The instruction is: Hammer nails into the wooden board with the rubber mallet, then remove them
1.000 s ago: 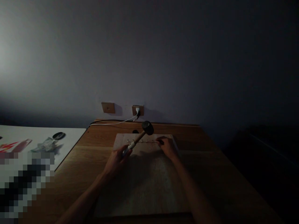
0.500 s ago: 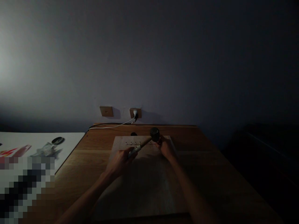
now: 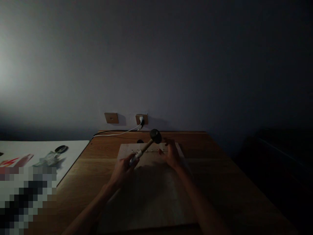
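At the near edge of the scene, both my bare forearms reach away from me and slant inward, the left one rising to the right, the right one to the left. Between them lies a pale, flat rectangular board (image 3: 146, 192), set on a brown wooden table (image 3: 217, 163). My left hand (image 3: 124, 168) hangs over its left part, fingers and thumb wrapped round the light grip of a mallet (image 3: 147, 145) with a wooden handle and a black, drum-shaped head. A little farther off and to the right, my right hand (image 3: 172, 158) is loosely spread, thumb and forefinger parted, with nothing I can make out between them. The mallet's long axis runs from near left to far right, its head at the far right end, tilted upward and just left of my right fingertips. Beyond the grip, a row of small shiny metal pins (image 3: 152, 150) stands upright across the board's far end, running left to right; I cannot tell whether my thumb touches one. Farther still, a thin white cable (image 3: 117, 134) crosses the table's far edge to a white plug (image 3: 141, 119) in the grey wall (image 3: 156, 65).
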`<act>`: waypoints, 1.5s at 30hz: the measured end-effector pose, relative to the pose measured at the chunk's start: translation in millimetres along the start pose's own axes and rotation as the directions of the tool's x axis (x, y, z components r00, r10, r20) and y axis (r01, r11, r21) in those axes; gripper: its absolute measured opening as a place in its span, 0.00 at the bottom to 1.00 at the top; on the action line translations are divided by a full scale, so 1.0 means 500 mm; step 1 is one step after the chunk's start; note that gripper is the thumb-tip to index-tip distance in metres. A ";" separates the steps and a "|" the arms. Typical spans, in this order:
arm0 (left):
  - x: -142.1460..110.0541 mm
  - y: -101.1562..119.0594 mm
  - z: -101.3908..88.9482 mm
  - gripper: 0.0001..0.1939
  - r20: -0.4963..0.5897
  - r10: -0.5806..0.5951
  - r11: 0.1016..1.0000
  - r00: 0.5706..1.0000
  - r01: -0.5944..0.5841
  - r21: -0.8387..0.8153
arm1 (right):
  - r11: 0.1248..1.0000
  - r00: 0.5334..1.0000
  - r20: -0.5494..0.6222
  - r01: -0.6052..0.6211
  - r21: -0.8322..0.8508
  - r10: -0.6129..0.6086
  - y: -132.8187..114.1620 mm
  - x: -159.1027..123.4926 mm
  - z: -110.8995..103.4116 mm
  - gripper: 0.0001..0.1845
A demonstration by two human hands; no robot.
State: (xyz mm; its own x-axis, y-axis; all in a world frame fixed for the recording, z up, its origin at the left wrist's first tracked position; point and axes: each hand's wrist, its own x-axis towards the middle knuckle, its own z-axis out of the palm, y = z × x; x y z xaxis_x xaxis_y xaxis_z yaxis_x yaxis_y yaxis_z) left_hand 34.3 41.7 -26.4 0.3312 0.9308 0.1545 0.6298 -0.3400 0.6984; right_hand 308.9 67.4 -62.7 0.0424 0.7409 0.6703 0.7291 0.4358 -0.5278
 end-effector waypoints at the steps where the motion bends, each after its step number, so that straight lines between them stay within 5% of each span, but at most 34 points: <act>1: -0.004 -0.005 -0.001 0.28 -0.028 -0.019 1.000 0.999 0.018 -0.020 | 0.999 0.999 0.000 0.048 0.024 -0.048 -0.021 -0.003 0.005 0.21; 4: -0.010 -0.014 0.000 0.31 -0.083 -0.076 0.993 0.994 0.068 -0.092 | 0.959 0.940 0.195 0.268 0.087 -0.280 -0.092 -0.020 0.025 0.15; 6: -0.011 -0.015 0.000 0.31 -0.096 -0.096 0.989 0.991 0.084 -0.123 | 0.888 0.797 0.401 0.447 0.110 -0.451 -0.131 -0.034 0.042 0.15; 9: -0.010 -0.014 0.001 0.32 -0.106 -0.097 0.990 0.990 0.085 -0.115 | 0.818 0.623 0.613 0.571 0.068 -0.485 -0.162 -0.051 0.060 0.13; 11: -0.010 -0.013 0.001 0.32 -0.105 -0.089 0.992 0.990 0.079 -0.095 | 0.812 0.599 0.671 0.583 0.008 -0.437 -0.161 -0.054 0.062 0.10; 14: -0.011 -0.009 0.002 0.31 -0.095 -0.079 0.995 0.992 0.073 -0.060 | 0.869 0.665 0.652 0.494 -0.019 -0.364 -0.122 -0.040 0.041 0.09; 16: -0.012 -0.005 0.001 0.31 -0.086 -0.069 0.997 0.994 0.065 -0.045 | 0.960 0.812 0.532 0.281 0.002 -0.239 -0.071 -0.020 0.012 0.12; 18: -0.014 -0.002 0.000 0.30 -0.068 -0.057 0.998 0.996 0.055 -0.032 | 0.997 0.959 0.276 -0.079 0.022 0.070 -0.008 0.002 -0.023 0.10; 21: -0.015 -0.003 0.000 0.30 -0.041 -0.040 0.999 0.998 0.040 -0.009 | 0.972 0.961 0.150 -0.234 -0.006 0.232 0.076 0.021 -0.062 0.11; 25: -0.016 -0.007 0.003 0.29 -0.035 -0.023 1.000 0.999 0.023 -0.003 | 0.958 0.948 0.150 -0.285 0.003 0.282 0.130 0.012 -0.062 0.11; 45: -0.020 0.004 -0.001 0.26 -0.005 0.009 1.000 1.000 -0.009 -0.001 | 0.961 0.926 0.255 -0.269 -0.068 0.278 0.123 0.001 -0.054 0.10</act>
State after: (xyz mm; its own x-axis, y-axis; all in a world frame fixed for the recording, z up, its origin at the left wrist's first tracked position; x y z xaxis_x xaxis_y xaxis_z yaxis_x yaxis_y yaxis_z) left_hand 32.2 31.8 -26.3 0.3331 0.9285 0.1641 0.6264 -0.3480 0.6975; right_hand 372.4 80.6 -80.9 0.0677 0.9375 0.3415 0.7356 0.1843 -0.6518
